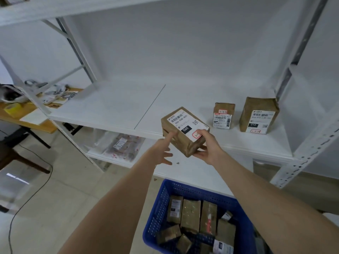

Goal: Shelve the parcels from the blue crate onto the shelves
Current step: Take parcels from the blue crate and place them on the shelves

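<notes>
A brown parcel (184,131) with a white "060" label hangs tilted over the front edge of the white middle shelf (113,107). My right hand (206,147) grips its right end, thumb on the label and fingers underneath. My left hand (164,151) has its fingers spread, and its index finger touches the parcel's left side. Two more brown parcels stand upright on the shelf to the right, a small one (222,115) and a larger one (257,115). The blue crate (161,204) sits below, near my arms, with several brown parcels inside.
A lower shelf (183,171) carries flat bagged packets (122,145) at its left. A grey perforated upright (308,154) stands at the right. A wooden table (27,118) with clutter is at the left. A black cable (36,195) trails across the tiled floor.
</notes>
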